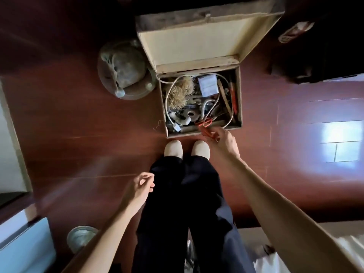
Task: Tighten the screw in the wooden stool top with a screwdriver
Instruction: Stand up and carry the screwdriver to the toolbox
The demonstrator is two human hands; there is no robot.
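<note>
Viewpoint: looking straight down past dark trousers point(185, 194) to two pale shoes point(173, 148) on a red-brown wooden floor point(78, 125).
Toolbox point(239, 95): an open wooden box just ahead of the shoes, its lid point(197, 42) swung back; the lid's far edge is lost in shadow.
Box contents: a jumble. I can pick out a white cable point(167, 99), a wad of straw-like fibre point(181, 91), a pale blue packet point(207, 85) and a ribbed metal hose point(204, 109); the rest is too tangled to name.
Right hand point(224, 142): reaches over the box's near rim, fingers point(217, 134) pinching a red-handled tool point(204, 125). Its working end is buried in the clutter, so I cannot tell whether it is a screwdriver.
Left hand point(141, 186): hangs beside the left thigh, fingers loosely curled, thumb near the forefinger, holding nothing.
Stool top point(136, 93): a round wooden disc on the floor just left of the box, well apart from both hands. A grey lump point(122, 69) covers most of it, and any fixings are too small to tell.
Lower left: a metal bowl point(80, 236), partly hidden by the left forearm.
Edges: the furniture at the corners is cut off and dark.
</note>
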